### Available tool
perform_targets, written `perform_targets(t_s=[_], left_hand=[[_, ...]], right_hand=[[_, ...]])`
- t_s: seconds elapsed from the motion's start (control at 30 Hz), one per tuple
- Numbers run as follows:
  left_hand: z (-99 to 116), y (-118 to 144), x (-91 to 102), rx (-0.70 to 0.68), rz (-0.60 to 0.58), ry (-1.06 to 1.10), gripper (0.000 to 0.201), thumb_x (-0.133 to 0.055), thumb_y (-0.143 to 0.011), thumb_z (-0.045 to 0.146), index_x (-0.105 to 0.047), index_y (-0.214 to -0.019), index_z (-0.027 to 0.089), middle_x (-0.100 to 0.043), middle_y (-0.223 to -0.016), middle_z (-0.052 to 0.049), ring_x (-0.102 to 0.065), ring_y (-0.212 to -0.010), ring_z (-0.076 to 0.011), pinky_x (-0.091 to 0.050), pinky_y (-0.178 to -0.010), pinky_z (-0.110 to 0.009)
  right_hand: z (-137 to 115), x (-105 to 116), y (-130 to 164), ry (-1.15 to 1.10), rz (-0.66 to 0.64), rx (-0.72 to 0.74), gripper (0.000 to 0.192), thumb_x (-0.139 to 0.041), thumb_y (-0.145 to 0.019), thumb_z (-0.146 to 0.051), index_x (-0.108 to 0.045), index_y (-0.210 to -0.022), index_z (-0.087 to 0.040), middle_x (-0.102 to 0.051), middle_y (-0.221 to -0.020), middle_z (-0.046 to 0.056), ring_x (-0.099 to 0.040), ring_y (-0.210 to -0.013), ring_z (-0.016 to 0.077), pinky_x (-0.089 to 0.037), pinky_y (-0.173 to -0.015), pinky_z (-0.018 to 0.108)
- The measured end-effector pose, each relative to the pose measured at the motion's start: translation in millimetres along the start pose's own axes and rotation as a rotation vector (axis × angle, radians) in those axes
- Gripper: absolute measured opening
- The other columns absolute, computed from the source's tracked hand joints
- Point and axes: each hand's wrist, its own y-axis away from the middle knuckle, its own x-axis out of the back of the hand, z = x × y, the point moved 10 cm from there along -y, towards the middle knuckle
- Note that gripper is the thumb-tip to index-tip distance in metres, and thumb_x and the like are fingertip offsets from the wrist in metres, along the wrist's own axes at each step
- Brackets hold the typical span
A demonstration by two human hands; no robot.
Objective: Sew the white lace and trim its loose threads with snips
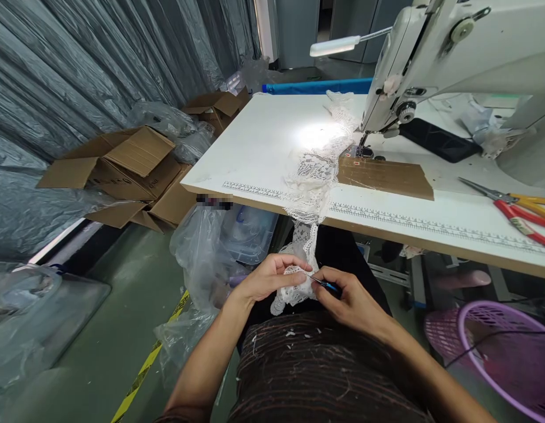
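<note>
A long strip of white lace [314,170] runs from under the sewing machine's needle [364,147], across the white table [258,147], over its front edge and down into my lap. My left hand [266,281] pinches the lace's lower end. My right hand [347,299] grips a small blue-handled tool [323,284], its thin tip touching the lace beside my left fingers. White thread scraps lie on my dark striped lap.
A white sewing machine [466,53] with a lamp [336,46] stands at the table's right. Red and yellow scissors [514,208], a brown card [382,175] and a black phone [440,140] lie there. Cardboard boxes [126,170] and plastic bags [210,252] stand left; a purple basket [505,358] right.
</note>
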Motion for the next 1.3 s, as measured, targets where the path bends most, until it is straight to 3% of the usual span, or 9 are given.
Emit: perform_targets(t_s=[0.13,0.3,0.43,0.6,0.77,0.9,1.1,1.17,1.3], left_hand=[[3.9,-0.9,6.4,-0.039,0.047,-0.109,0.027,-0.081,-0.066,0.036,-0.075,-0.081,0.014,-0.071,-0.078,-0.006,-0.060,-0.068,-0.0133,-0.044,-0.062,-0.023],[5.8,-0.3,9.0,-0.067,0.061,-0.156,0.028,-0.077,-0.072,0.037,-0.076,-0.086,0.013,-0.072,-0.082,-0.007,-0.061,-0.072,-0.0154,-0.045,-0.065,-0.024],[5.6,1.0,10.7,-0.061,0.084,-0.184,0.027,-0.076,-0.073,0.038,-0.076,-0.085,0.013,-0.070,-0.076,-0.005,-0.057,-0.066,-0.0130,-0.041,-0.059,-0.022],[8.8,1.2,12.1,-0.067,0.117,-0.214,0.025,-0.074,-0.074,0.037,-0.074,-0.078,0.013,-0.064,-0.067,-0.002,-0.049,-0.058,-0.0097,-0.034,-0.053,-0.021],[9.2,-0.1,12.2,-0.072,0.112,-0.217,0.026,-0.072,-0.075,0.038,-0.073,-0.078,0.013,-0.064,-0.068,-0.003,-0.050,-0.059,-0.0107,-0.036,-0.053,-0.021],[7.8,-1.9,11.4,-0.057,0.093,-0.268,0.026,-0.072,-0.075,0.038,-0.072,-0.075,0.012,-0.058,-0.062,0.000,-0.045,-0.057,-0.0088,-0.032,-0.051,-0.020],[13.3,-3.2,8.5,-0.104,0.075,-0.354,0.023,-0.067,-0.078,0.035,-0.071,-0.076,0.013,-0.061,-0.068,-0.002,-0.048,-0.060,-0.0105,-0.035,-0.055,-0.021],[22.7,-5.2,16.6,-0.170,0.163,-0.408,0.022,-0.066,-0.078,0.036,-0.069,-0.078,0.014,-0.060,-0.067,-0.002,-0.048,-0.060,-0.0111,-0.036,-0.056,-0.022],[51.1,-8.8,43.0,-0.332,0.522,-0.586,0.040,-0.073,-0.071,0.039,-0.062,-0.103,0.017,-0.053,-0.062,0.005,-0.047,-0.057,-0.0108,-0.037,-0.059,-0.022]], right_hand=[[19.7,6.6,0.4,-0.044,0.044,-0.087,0.027,-0.045,-0.094,-0.038,-0.063,-0.087,-0.018,-0.057,-0.071,0.000,-0.048,-0.062,0.0130,-0.038,-0.056,0.024],[35.9,6.5,-6.6,0.024,0.065,-0.123,0.047,-0.028,-0.100,-0.046,-0.059,-0.078,-0.018,-0.050,-0.062,-0.002,-0.043,-0.056,0.0126,-0.033,-0.052,0.025],[30.9,1.0,-18.8,0.078,0.061,-0.068,0.044,-0.031,-0.099,-0.046,-0.061,-0.080,-0.019,-0.054,-0.062,-0.002,-0.046,-0.056,0.0135,-0.033,-0.054,0.025],[36.3,7.4,-20.4,0.138,0.167,-0.080,0.043,-0.035,-0.098,-0.047,-0.062,-0.081,-0.020,-0.047,-0.052,-0.004,-0.045,-0.049,0.0129,-0.032,-0.052,0.025],[33.2,-0.1,-14.0,0.143,0.089,-0.044,0.044,-0.031,-0.099,-0.045,-0.052,-0.069,-0.021,-0.049,-0.057,-0.003,-0.043,-0.052,0.0128,-0.033,-0.052,0.025],[23.4,-3.2,-16.2,0.219,0.058,-0.001,0.039,-0.035,-0.098,-0.043,-0.051,-0.069,-0.021,-0.049,-0.059,-0.003,-0.041,-0.053,0.0124,-0.030,-0.052,0.025],[38.5,16.2,-14.7,0.155,0.259,-0.063,0.040,-0.033,-0.098,-0.046,-0.059,-0.080,-0.020,-0.050,-0.058,-0.002,-0.045,-0.052,0.0134,-0.035,-0.052,0.026],[44.7,26.2,-14.5,0.057,0.343,-0.067,0.042,-0.032,-0.098,-0.048,-0.062,-0.089,-0.020,-0.055,-0.063,-0.001,-0.050,-0.057,0.0147,-0.040,-0.054,0.025],[43.0,44.9,-19.5,-0.025,0.504,-0.039,0.038,-0.045,-0.093,-0.051,-0.063,-0.094,-0.018,-0.062,-0.073,0.002,-0.053,-0.061,0.0148,-0.044,-0.056,0.025]])
